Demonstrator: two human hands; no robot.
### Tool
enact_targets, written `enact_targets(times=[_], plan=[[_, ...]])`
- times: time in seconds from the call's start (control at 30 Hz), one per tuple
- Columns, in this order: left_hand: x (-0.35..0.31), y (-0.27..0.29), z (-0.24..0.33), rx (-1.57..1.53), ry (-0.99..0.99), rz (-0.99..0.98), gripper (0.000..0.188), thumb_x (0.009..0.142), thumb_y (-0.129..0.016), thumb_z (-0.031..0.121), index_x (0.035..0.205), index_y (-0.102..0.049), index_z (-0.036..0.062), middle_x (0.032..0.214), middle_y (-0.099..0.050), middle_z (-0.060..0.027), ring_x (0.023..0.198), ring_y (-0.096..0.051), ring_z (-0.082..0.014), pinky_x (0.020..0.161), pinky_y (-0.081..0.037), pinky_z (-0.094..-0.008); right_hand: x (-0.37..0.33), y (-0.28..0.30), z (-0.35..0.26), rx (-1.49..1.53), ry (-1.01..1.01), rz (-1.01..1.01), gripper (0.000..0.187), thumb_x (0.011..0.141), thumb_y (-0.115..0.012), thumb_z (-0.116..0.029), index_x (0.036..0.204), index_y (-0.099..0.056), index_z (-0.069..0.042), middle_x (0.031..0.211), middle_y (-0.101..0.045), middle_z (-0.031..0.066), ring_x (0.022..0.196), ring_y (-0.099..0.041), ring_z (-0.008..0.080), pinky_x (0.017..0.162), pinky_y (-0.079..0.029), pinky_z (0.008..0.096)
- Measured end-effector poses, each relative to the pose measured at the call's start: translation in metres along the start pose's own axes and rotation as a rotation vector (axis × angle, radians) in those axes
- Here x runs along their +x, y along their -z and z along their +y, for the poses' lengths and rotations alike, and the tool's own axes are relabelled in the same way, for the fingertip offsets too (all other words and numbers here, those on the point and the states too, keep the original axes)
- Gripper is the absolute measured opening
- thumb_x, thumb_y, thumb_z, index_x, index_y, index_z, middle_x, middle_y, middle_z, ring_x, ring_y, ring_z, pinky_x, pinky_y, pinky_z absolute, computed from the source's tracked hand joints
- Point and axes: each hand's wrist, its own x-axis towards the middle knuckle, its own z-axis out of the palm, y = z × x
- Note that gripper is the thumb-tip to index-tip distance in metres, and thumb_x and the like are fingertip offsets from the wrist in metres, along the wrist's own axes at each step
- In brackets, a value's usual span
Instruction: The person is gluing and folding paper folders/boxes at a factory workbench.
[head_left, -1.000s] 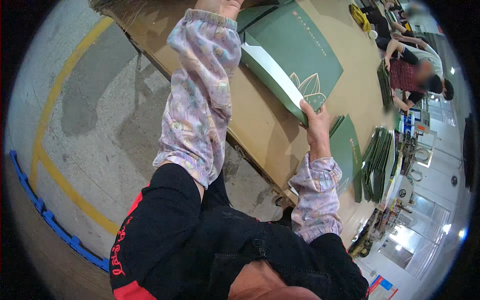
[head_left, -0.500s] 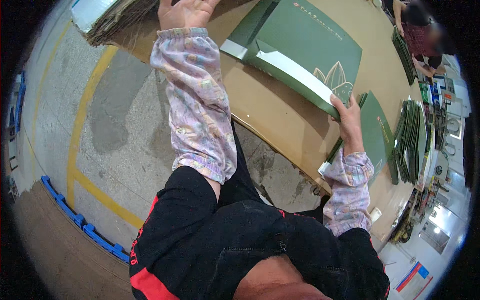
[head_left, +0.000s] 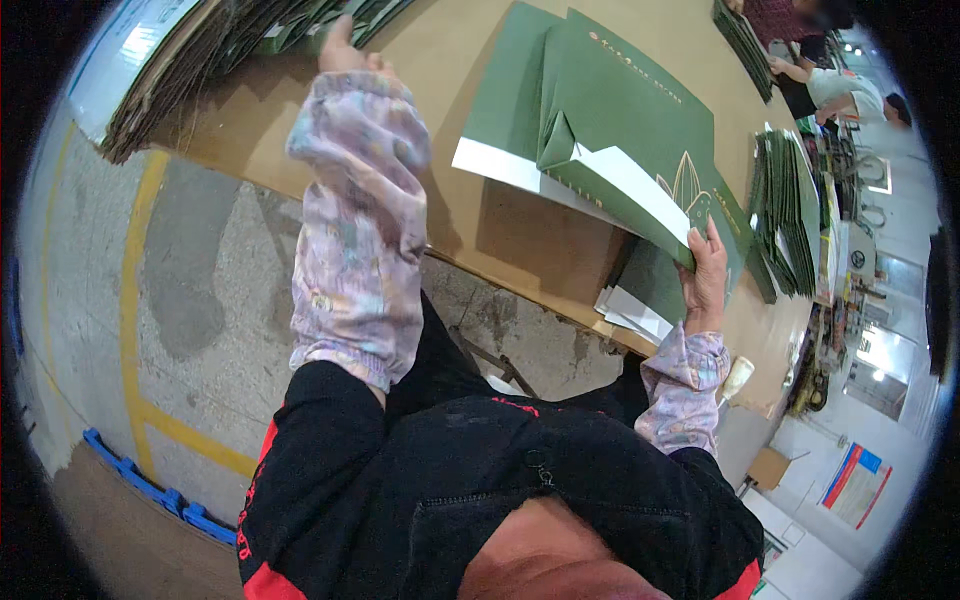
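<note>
A green paper bag with a gold line drawing lies tilted over the table, its folded edge showing a white inside. My right hand pinches the near right corner of this bag, thumb on top. Under it rests another flat green bag with a white strip along its near edge. My left hand is off to the far left, slightly blurred, with a finger stretched out and nothing seen in it. It is nearest to a pile of green bags at the back left.
More green bags lie flat under my right forearm, with white flaps at the table edge. A standing row of folded bags is on the right. A brown layered stack sits at the far left. Co-workers are at the far right.
My left hand has shifted left, toward the pile at the back left, and its fingers are less spread. My right hand keeps its hold on the bag. The view has turned a little.
</note>
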Motion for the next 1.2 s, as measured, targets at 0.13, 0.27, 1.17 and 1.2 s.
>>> enact_targets(times=[0.13, 0.27, 1.17, 1.2], plan=[[-0.012, -0.003, -0.02, 0.213, 0.045, -0.004, 0.092, 0.079, -0.07, 0.025, 0.147, -0.011, 0.0075, 0.152, -0.012, -0.0164, 0.142, -0.013, -0.0291, 0.111, -0.024, -0.046, -0.004, 0.004, 0.002, 0.104, 0.053, -0.016, 0.074, 0.085, -0.066, -0.012, 0.143, -0.024, 0.004, 0.112, -0.06, 0.0103, 0.085, -0.064, 0.0136, 0.065, -0.053, 0.0252], [-0.03, -0.01, -0.047, 0.683, 0.072, -0.399, 0.082, 0.081, -0.07, 0.028, 0.144, -0.023, 0.0066, 0.147, -0.028, -0.0169, 0.136, -0.03, -0.0296, 0.11, -0.027, -0.0464, -0.001, 0.013, 0.002, 0.175, 0.084, -0.031, 0.078, 0.084, -0.066, -0.009, 0.144, -0.019, 0.005, 0.11, -0.06, 0.0123, 0.086, -0.064, 0.0148, 0.061, -0.056, 0.0253], [-0.089, 0.036, -0.223, 0.911, 0.553, -1.105, 0.06, 0.074, -0.079, 0.016, 0.12, -0.048, -0.0052, 0.109, -0.062, -0.0171, 0.098, -0.061, -0.0236, 0.087, -0.049, -0.0347, -0.021, 0.094, 0.052, -0.244, 0.118, 0.205, 0.075, 0.081, -0.072, -0.012, 0.14, -0.031, 0.008, 0.136, -0.045, 0.0124, 0.122, -0.044, 0.017, 0.105, -0.033, 0.0285], [-0.093, 0.036, -0.225, 0.939, 0.542, -1.115, 0.058, 0.074, -0.077, 0.013, 0.121, -0.048, -0.0042, 0.108, -0.062, -0.0166, 0.095, -0.062, -0.0235, 0.086, -0.05, -0.0352, -0.025, 0.094, 0.054, -0.242, 0.081, 0.212, 0.073, 0.081, -0.072, -0.013, 0.14, -0.033, 0.008, 0.135, -0.046, 0.0125, 0.121, -0.045, 0.0169, 0.104, -0.034, 0.0284]])
